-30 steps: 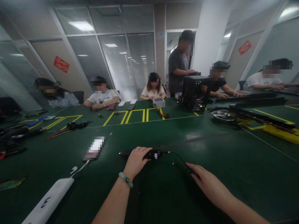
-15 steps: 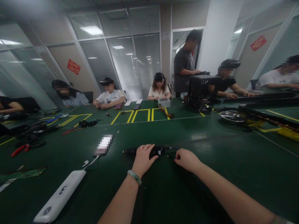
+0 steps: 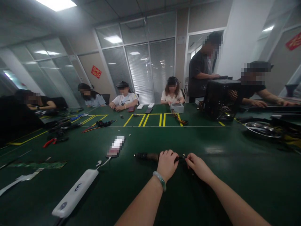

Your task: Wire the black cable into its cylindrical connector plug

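Left-hand fingers point(image 3: 167, 157) clench a black corded tool point(image 3: 145, 156) on the near worktop point(image 3: 235, 188), while right-hand fingers point(image 3: 194, 162) pinch its thin cable point(image 3: 182, 158) at the tool's end. A blurred phone point(image 3: 115, 146) and a white power bank point(image 3: 75, 193) lie to the left.

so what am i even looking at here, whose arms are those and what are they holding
This picture comes from a camera worn on a person's head, looking forward and down, so the two bare arms at the bottom are that person's own. The left hand, with a pale green bangle on its wrist, closes over a slim black handheld device. The right hand has its fingertips at the device's far end, where a thin dark cable leaves it. Everything sits on a long green workbench. A long white bar and a pixelated, phone-shaped object lie to the left. Farther along the bench sits a co-worker.
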`<state>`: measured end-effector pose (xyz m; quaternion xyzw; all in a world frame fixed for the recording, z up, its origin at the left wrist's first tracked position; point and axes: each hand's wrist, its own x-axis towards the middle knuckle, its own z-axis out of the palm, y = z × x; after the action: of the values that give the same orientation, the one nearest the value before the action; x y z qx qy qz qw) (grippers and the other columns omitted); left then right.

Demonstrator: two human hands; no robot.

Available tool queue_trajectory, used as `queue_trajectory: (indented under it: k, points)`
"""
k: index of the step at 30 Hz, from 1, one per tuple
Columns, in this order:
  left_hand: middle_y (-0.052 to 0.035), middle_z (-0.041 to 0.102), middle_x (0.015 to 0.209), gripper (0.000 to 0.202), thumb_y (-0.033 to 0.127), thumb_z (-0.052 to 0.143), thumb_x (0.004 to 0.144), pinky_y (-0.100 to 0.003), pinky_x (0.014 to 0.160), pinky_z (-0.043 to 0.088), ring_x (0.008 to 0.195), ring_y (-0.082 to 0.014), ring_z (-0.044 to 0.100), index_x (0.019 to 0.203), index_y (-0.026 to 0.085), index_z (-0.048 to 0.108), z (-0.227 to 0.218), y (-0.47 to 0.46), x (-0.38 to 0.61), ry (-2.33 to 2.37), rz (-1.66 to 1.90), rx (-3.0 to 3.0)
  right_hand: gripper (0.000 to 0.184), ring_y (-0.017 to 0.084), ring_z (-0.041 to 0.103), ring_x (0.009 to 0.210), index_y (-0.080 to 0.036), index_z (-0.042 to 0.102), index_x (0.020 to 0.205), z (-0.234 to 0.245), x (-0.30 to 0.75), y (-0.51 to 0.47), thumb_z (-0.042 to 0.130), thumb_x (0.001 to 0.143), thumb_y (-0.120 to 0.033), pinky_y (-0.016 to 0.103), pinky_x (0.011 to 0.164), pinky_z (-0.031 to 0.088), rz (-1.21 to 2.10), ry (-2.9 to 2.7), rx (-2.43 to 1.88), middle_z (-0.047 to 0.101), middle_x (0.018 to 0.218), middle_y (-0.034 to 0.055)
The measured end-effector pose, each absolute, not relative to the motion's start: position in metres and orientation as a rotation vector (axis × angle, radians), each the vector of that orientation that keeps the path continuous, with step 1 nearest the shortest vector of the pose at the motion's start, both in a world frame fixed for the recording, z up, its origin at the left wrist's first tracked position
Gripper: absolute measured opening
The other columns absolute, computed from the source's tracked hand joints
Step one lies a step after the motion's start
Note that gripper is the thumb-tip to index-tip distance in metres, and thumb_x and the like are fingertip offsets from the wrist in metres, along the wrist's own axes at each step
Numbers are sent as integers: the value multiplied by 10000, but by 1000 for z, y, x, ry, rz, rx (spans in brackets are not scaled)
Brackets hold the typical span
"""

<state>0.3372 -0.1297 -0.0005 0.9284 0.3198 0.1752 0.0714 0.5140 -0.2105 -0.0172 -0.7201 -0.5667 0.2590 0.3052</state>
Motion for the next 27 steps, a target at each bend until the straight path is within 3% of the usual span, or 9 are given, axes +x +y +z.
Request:
queue_trajectory:
  k: [20, 27]
  points:
    - [-5, 532, 998, 158, 319, 602, 857, -345, 817, 403, 944, -190, 489, 1000, 254, 592, -3, -119, 335, 901, 580, 2689, 258, 160, 612, 652, -244, 547, 996, -38, 524, -200, 452, 901, -464, 226, 544, 419, 791, -1557, -1872, 649, 772, -7]
    - [2, 528, 989, 159, 328, 631, 844, -346, 815, 393, 938, -187, 487, 985, 263, 596, -4, -118, 335, 905, 584, 2694, 269, 160, 606, 618, -222, 592, 900, -37, 529, -197, 495, 850, -467, 222, 529, 402, 741, -1513, -1934, 663, 705, -3]
